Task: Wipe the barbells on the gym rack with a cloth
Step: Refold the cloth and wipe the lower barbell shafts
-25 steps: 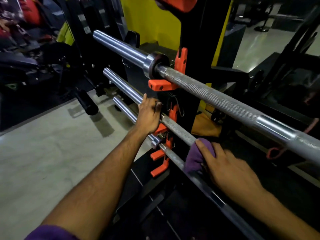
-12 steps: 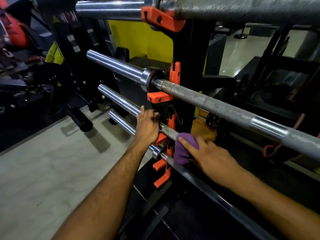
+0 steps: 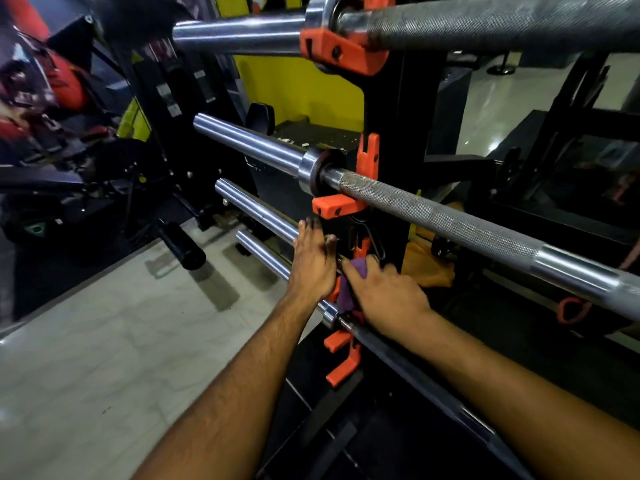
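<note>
Left hand: the left hand is lying over the third barbell where its smooth sleeve meets the black rack upright, fingers curling over the bar and grasping it.
Cloth: the purple cloth is sitting just right of the left hand, bunching against the third barbell beside the orange hooks, its tail hanging toward the lowest barbell.
Right hand: the right hand is grasping the cloth, forefinger stretching along its top, the other fingers curling round the far side.
Change: the cloth and right hand are now sitting further left along the bar than half a second ago, almost touching the left hand; the left hand is staying where it was.
Arms: both forearms are reaching up from the bottom edge and converging at the rack.
Above: the knurled barbell is crossing over both hands.
</note>
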A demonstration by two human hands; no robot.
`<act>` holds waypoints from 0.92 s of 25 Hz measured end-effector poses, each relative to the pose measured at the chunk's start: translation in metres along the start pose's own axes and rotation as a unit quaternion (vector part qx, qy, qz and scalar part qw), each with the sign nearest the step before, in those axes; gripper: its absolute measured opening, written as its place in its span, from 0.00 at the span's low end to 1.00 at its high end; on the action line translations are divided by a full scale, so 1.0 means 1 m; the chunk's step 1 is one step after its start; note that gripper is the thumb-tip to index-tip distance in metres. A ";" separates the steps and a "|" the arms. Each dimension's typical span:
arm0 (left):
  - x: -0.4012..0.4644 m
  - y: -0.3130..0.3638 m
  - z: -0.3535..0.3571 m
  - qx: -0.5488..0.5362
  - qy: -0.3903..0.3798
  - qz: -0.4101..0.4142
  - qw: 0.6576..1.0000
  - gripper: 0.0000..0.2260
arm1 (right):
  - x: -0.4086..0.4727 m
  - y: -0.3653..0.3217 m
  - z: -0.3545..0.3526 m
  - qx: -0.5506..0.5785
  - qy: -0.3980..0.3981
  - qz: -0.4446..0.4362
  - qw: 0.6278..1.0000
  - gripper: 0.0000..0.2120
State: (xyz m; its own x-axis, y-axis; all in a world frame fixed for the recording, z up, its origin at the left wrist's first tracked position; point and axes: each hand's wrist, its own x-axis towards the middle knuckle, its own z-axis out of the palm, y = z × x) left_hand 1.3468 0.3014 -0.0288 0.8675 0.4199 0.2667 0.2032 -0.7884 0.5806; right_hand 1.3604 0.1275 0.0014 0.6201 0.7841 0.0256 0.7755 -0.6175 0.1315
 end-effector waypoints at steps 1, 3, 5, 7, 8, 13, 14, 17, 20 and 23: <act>0.000 0.001 -0.001 0.004 0.000 -0.001 1.000 0.29 | 0.000 0.001 0.001 0.007 0.003 0.002 1.000 0.31; 0.001 0.001 -0.001 0.005 -0.005 -0.006 1.000 0.29 | -0.020 0.012 0.000 0.025 0.012 -0.008 1.000 0.33; 0.001 0.000 0.001 0.020 -0.003 -0.002 1.000 0.29 | -0.055 0.029 -0.003 0.037 0.016 -0.011 0.999 0.32; 0.001 -0.004 0.003 0.023 -0.002 -0.001 1.000 0.28 | -0.092 0.046 0.000 0.051 0.012 -0.013 0.999 0.31; 0.003 -0.007 0.005 0.019 -0.001 0.000 1.000 0.28 | -0.110 0.053 0.003 0.050 0.013 -0.012 0.999 0.30; 0.006 -0.011 0.011 -0.003 0.025 0.017 1.000 0.28 | -0.118 0.050 0.002 -0.001 -0.002 0.016 1.000 0.31; 0.007 -0.011 0.010 -0.010 0.027 0.016 0.999 0.27 | -0.099 0.039 0.000 -0.002 0.002 0.020 1.000 0.31; 0.006 -0.009 0.008 -0.018 0.032 0.024 0.999 0.27 | -0.033 0.005 0.003 -0.019 0.047 0.024 0.998 0.29; 0.009 -0.007 0.004 -0.024 0.011 0.016 1.000 0.26 | -0.010 -0.007 0.004 -0.010 0.071 0.035 0.997 0.28; -0.006 0.000 -0.001 -0.034 0.015 -0.018 0.999 0.25 | -0.040 0.001 -0.002 0.033 0.087 0.043 0.995 0.27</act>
State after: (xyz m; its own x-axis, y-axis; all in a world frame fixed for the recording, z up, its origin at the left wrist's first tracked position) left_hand 1.3413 0.2998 -0.0295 0.8460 0.4614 0.2671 0.2019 -0.7410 0.6404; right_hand 1.3364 0.0956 0.0022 0.6587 0.7238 0.2055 0.7303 -0.6808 0.0567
